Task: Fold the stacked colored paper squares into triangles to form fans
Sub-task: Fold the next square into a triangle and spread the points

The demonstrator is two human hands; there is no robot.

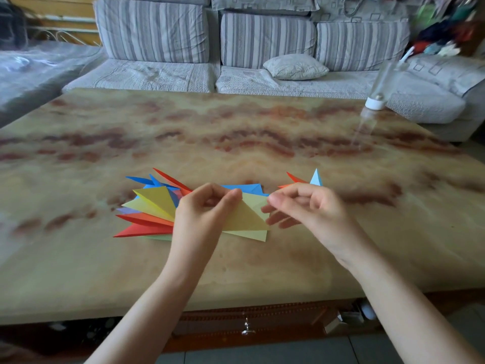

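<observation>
Yellow paper triangle (242,216) sits at centre frame, held just above the marble-patterned table (236,132), and both hands are on it. Left hand (202,208) is curled closed, thumb and forefinger pinching the sheet's upper left corner. Right hand (301,203) comes in from the right with its fingers half-curled, fingertips (271,199) at the sheet's right edge; whether they actually clamp the paper or only touch it, I cannot tell from here.

Left of centre, a fan of folded triangles (149,211) spreads out in yellow, red, orange, blue and a sliver of green, points radiating to the left. A blue folded piece (244,187) peeks out behind the hands, and right of centre, beyond the right hand, a small cluster of orange and light-blue points (307,179) lies apart from the main fan.

Looks like a fold being lined up. To do it well: bring the two corners exactly together before pressing anything, keep the left pinch steady as the anchor, then run a fingertip along the diagonal from the middle outward so the crease lands sharp and the layers don't skew.

A clear bottle (378,90) stands at upper right, well clear.
</observation>
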